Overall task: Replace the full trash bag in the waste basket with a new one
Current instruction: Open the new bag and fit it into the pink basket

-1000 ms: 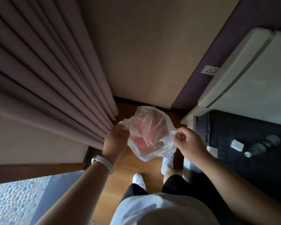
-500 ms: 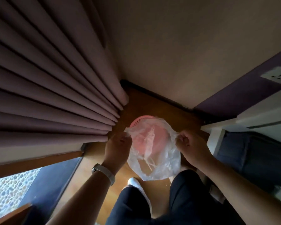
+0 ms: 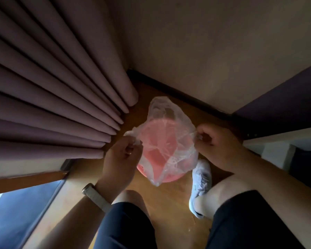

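Note:
A clear thin plastic bag (image 3: pixel 169 126) is stretched between my two hands, right above a round pink waste basket (image 3: pixel 171 177) that stands on the wooden floor. My left hand (image 3: pixel 122 157), with a pale watch on the wrist, pinches the bag's left edge. At the bag's right edge my right hand (image 3: pixel 217 146) pinches the plastic. The bag hangs over the basket's mouth and covers most of it; the pink inside shows through the plastic. Only the basket's near rim is uncovered.
Mauve pleated curtains (image 3: pixel 52 90) hang close on the left, reaching the floor beside the basket. A beige wall (image 3: pixel 205 51) with a dark skirting stands behind. My knees and a white shoe (image 3: pixel 200 182) are just in front. White furniture (image 3: pixel 280 141) is at the right.
I have crouched lower and the view has come closer to the basket. The bag has come down over the basket's mouth, with both hands still pinching its edges.

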{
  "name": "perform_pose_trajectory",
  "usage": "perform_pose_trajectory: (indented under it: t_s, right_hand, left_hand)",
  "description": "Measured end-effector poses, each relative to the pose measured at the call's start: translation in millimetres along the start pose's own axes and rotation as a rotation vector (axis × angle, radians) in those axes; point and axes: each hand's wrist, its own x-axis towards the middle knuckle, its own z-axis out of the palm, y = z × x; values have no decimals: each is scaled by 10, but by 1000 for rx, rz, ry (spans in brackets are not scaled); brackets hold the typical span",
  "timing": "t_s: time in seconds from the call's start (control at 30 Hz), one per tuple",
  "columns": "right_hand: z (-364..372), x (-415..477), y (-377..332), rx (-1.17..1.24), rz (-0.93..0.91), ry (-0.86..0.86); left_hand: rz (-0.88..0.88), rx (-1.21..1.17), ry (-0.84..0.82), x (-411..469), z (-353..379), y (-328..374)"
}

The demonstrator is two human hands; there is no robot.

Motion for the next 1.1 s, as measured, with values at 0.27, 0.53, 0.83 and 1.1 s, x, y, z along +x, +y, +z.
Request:
perform_pose_trajectory:
  t_s: [0.27, 0.53, 0.83, 1.1]
  right_hand:
    - [413, 323, 616, -314, -101, -231]
    - [525, 470, 931, -551, 77, -338]
    - [554, 628, 1235, -648, 79, -394]
    - [869, 622, 928, -843, -956, -333]
  left_hand:
    - [-8, 7, 35, 240, 522, -1052]
    - [-62, 80, 227, 296, 563, -1377]
    - [563, 848, 311, 148, 514, -1358]
    - [677, 1240, -352, 582, 978, -1335]
